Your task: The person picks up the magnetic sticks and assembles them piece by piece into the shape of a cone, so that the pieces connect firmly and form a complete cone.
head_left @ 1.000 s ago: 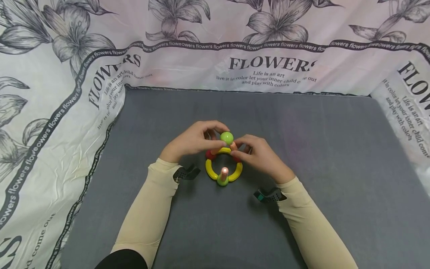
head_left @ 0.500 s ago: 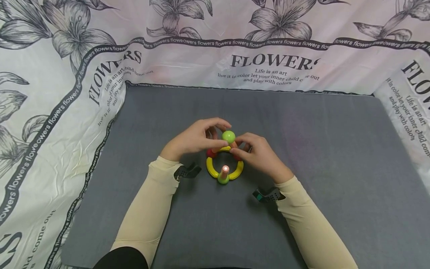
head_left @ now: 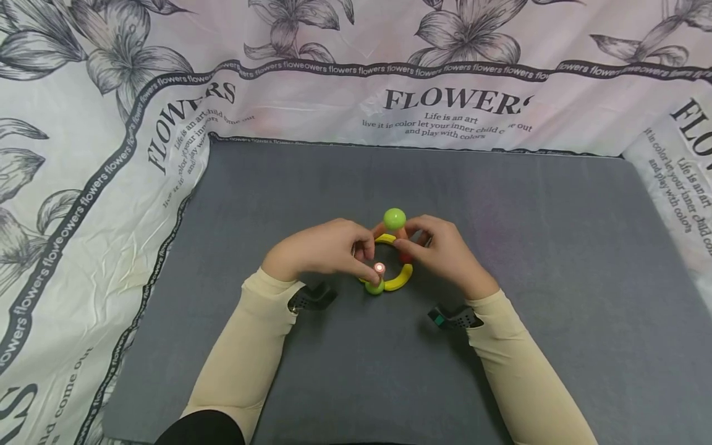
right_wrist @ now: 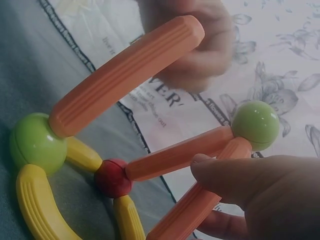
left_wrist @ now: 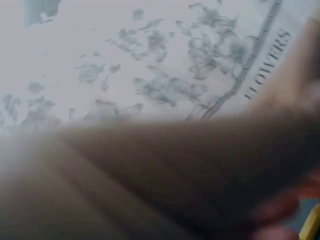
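Observation:
A toy frame of curved yellow rods [head_left: 398, 282] and balls forms a ring on the grey table. Two orange rods rise from it and meet at a green ball [right_wrist: 256, 125] on top. My right hand [head_left: 449, 254] pinches one of these orange rods [right_wrist: 182, 216] between thumb and fingers, just below that ball. A third orange rod [right_wrist: 125, 75] stands up from the lower green ball [right_wrist: 37, 143] with its upper end free. My left hand [head_left: 325, 252] is beside this front rod, fingers bent, thumb overlapping it in the head view.
A red ball [right_wrist: 114, 178] joins yellow and orange rods on the ring. The grey tabletop [head_left: 311, 383] surrounds the toy, bordered by a white flower-printed cloth [head_left: 311, 108]. Most of the left wrist view is covered by a blurred sleeve [left_wrist: 125, 175].
My left hand has left the top green ball and come down towards the front orange rod. The top ball and ring have shifted slightly right, with my right hand still pinching near the ball.

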`<move>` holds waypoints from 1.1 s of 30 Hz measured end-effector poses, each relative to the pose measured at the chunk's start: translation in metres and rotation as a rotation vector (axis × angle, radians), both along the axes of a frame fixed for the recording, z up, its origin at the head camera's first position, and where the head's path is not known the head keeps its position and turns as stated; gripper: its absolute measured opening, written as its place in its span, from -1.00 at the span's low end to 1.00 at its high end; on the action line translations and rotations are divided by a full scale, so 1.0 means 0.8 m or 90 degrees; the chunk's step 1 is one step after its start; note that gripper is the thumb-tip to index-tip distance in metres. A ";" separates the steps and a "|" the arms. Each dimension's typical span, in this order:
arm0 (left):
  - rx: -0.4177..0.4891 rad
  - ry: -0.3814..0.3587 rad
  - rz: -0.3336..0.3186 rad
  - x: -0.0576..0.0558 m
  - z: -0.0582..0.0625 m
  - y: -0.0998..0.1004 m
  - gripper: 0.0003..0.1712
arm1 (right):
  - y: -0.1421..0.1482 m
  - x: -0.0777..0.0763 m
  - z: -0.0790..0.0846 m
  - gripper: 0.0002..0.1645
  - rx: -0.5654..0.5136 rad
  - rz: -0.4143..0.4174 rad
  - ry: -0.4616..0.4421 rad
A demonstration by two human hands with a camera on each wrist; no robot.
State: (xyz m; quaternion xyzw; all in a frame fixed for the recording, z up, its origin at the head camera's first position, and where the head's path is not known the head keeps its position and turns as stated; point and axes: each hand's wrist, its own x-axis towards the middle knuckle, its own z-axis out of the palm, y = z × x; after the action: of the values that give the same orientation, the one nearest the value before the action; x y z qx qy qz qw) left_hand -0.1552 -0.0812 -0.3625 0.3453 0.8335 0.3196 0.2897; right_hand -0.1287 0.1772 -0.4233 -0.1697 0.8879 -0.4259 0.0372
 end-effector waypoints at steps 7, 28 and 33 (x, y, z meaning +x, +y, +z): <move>-0.063 0.009 -0.023 0.007 -0.002 0.015 -0.80 | 0.001 0.002 0.002 -0.77 0.003 0.008 -0.004; -0.025 0.024 0.007 0.000 -0.016 0.016 -0.82 | 0.001 0.001 0.004 -0.78 0.001 0.062 -0.003; -0.020 0.012 0.006 -0.001 -0.017 0.016 -0.81 | 0.001 0.001 0.005 -0.77 0.002 0.071 0.002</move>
State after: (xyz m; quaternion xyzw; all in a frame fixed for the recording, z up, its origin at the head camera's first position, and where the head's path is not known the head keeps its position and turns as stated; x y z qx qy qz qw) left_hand -0.1564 -0.0684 -0.3759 0.3401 0.8426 0.3044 0.2858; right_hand -0.1275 0.1782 -0.4196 -0.2196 0.8780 -0.4212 0.0595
